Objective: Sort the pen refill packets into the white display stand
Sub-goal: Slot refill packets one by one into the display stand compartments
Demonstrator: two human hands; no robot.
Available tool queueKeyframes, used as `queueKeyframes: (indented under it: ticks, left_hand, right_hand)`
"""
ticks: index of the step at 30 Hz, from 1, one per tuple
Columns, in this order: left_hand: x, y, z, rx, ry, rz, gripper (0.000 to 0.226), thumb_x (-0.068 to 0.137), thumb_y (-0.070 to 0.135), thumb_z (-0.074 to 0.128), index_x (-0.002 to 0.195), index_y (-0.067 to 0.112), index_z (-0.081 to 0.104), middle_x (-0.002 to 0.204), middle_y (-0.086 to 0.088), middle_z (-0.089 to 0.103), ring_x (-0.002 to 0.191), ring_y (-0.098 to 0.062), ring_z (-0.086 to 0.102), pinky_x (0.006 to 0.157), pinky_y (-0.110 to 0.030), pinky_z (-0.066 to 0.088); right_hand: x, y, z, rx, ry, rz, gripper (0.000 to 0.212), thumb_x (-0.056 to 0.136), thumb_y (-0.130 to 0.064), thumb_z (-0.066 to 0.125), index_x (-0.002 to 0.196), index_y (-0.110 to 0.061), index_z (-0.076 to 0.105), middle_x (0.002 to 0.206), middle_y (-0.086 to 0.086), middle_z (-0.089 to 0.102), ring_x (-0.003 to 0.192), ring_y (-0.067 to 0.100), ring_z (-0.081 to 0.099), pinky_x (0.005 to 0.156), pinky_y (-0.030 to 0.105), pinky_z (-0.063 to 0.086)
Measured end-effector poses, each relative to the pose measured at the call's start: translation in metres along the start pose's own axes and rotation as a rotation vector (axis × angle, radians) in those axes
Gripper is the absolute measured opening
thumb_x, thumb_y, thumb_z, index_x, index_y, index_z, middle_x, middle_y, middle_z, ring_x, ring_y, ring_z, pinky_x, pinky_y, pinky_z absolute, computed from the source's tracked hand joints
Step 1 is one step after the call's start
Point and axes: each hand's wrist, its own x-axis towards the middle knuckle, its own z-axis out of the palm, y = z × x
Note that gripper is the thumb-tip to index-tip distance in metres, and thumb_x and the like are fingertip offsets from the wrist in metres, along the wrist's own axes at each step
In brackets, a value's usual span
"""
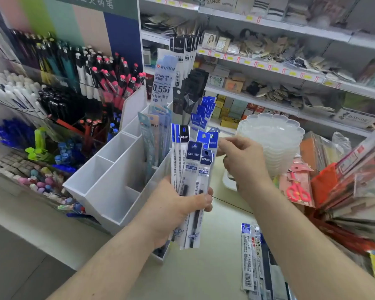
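Left of the grip stands the white plastic display stand (108, 187), several front compartments bare, pale teal packets (154, 135) upright further back. The left hand (173, 211) clamps a fanned bunch of blue-topped clear refill packets (192, 169) upright; the right hand (240, 158) pinches one packet's top. That loose fan could slip while one is pulled. Right of the grip, stacked clear scalloped trays (273, 135) crowd close, and more packets (253, 256) lie on the counter below.

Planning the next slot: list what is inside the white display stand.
The white display stand holds pale blue packets upright in a rear compartment; nearer compartments look empty. The bundle in the left hand hides its right side.
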Motion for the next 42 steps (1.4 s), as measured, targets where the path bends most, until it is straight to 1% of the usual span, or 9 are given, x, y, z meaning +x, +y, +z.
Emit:
queueKeyframes:
  ticks: [6, 10, 12, 16, 18, 22, 31, 37, 42]
  left_hand:
    - [0.007, -0.022, 0.015, 0.048, -0.042, -0.023, 0.030, 0.072, -0.002, 0.078, 0.096, 0.014, 0.072, 0.091, -0.010, 0.075, 0.081, -0.023, 0.072, 0.074, -0.034, 0.057]
    - [0.009, -0.031, 0.028, 0.080, -0.106, 0.024, 0.051, 0.072, -0.007, 0.069, 0.118, 0.016, 0.067, 0.111, -0.004, 0.074, 0.107, -0.020, 0.070, 0.092, -0.039, 0.057]
    - [0.008, -0.034, 0.034, 0.078, -0.148, 0.034, 0.058, 0.067, -0.004, 0.067, 0.122, 0.013, 0.064, 0.113, -0.004, 0.074, 0.109, -0.018, 0.069, 0.092, -0.035, 0.056]
    - [0.007, -0.038, 0.035, -0.003, -0.288, -0.045, 0.055, 0.072, -0.006, 0.062, 0.125, 0.008, 0.063, 0.118, -0.013, 0.071, 0.113, -0.027, 0.067, 0.096, -0.037, 0.054]
    - [0.008, -0.042, 0.034, -0.080, -0.305, -0.114, 0.054, 0.068, -0.003, 0.061, 0.121, 0.003, 0.063, 0.111, -0.022, 0.070, 0.099, -0.032, 0.066, 0.089, -0.038, 0.054]
    - [0.007, -0.046, 0.035, -0.151, -0.284, -0.166, 0.048, 0.064, -0.002, 0.062, 0.112, 0.000, 0.065, 0.090, -0.019, 0.067, 0.078, -0.026, 0.063, 0.068, -0.029, 0.055]
    - [0.001, -0.045, 0.028, -0.106, -0.125, -0.269, 0.030, 0.088, -0.004, 0.066, 0.116, 0.004, 0.064, 0.103, -0.019, 0.074, 0.088, -0.033, 0.073, 0.075, -0.048, 0.061]
    - [0.003, -0.051, 0.031, -0.009, -0.030, -0.212, 0.034, 0.084, -0.008, 0.069, 0.114, 0.007, 0.065, 0.100, -0.014, 0.076, 0.092, -0.032, 0.074, 0.084, -0.056, 0.058]
    - [0.005, -0.053, 0.035, 0.040, -0.068, -0.133, 0.041, 0.078, -0.005, 0.078, 0.114, 0.013, 0.068, 0.105, -0.007, 0.076, 0.099, -0.027, 0.073, 0.092, -0.053, 0.055]
  right_hand:
    - [-0.071, 0.011, -0.022, -0.002, 0.068, -0.040, 0.014, 0.084, -0.010, 0.075, 0.073, -0.011, 0.067, 0.059, 0.003, 0.059, 0.053, 0.007, 0.048, 0.054, 0.021, 0.041]
    - [-0.088, 0.022, -0.021, -0.377, -0.011, 0.036, 0.043, 0.063, -0.040, 0.088, 0.091, -0.030, 0.057, 0.068, -0.009, 0.058, 0.057, 0.001, 0.051, 0.060, 0.025, 0.046]
    - [-0.088, 0.023, -0.022, -0.387, 0.009, 0.104, 0.050, 0.060, -0.039, 0.090, 0.092, -0.030, 0.053, 0.064, -0.012, 0.055, 0.054, 0.000, 0.049, 0.057, 0.023, 0.045]
    - [-0.089, 0.026, -0.031, -0.192, 0.056, 0.163, 0.042, 0.068, -0.019, 0.089, 0.093, -0.023, 0.056, 0.064, -0.007, 0.051, 0.048, 0.005, 0.048, 0.053, 0.026, 0.045]
    - [-0.092, 0.027, -0.035, -0.103, 0.053, 0.170, 0.038, 0.072, -0.010, 0.085, 0.096, -0.018, 0.056, 0.065, -0.003, 0.050, 0.045, 0.008, 0.049, 0.051, 0.030, 0.047]
    - [-0.099, 0.033, -0.037, 0.014, 0.045, 0.144, 0.029, 0.079, -0.003, 0.078, 0.098, -0.015, 0.060, 0.072, 0.009, 0.053, 0.052, 0.019, 0.053, 0.051, 0.028, 0.050]
    - [-0.099, 0.043, -0.046, 0.103, 0.208, 0.104, 0.019, 0.080, 0.010, 0.063, 0.076, -0.008, 0.069, 0.068, 0.007, 0.068, 0.060, 0.019, 0.055, 0.054, 0.031, 0.044]
    - [-0.098, 0.048, -0.043, -0.027, 0.193, 0.065, 0.018, 0.079, 0.002, 0.060, 0.069, -0.012, 0.054, 0.059, -0.001, 0.047, 0.058, 0.019, 0.040, 0.055, 0.037, 0.036]
    - [-0.099, 0.049, -0.036, -0.037, 0.127, 0.108, 0.007, 0.077, -0.014, 0.061, 0.077, -0.015, 0.054, 0.062, -0.003, 0.050, 0.058, 0.017, 0.042, 0.056, 0.035, 0.035]
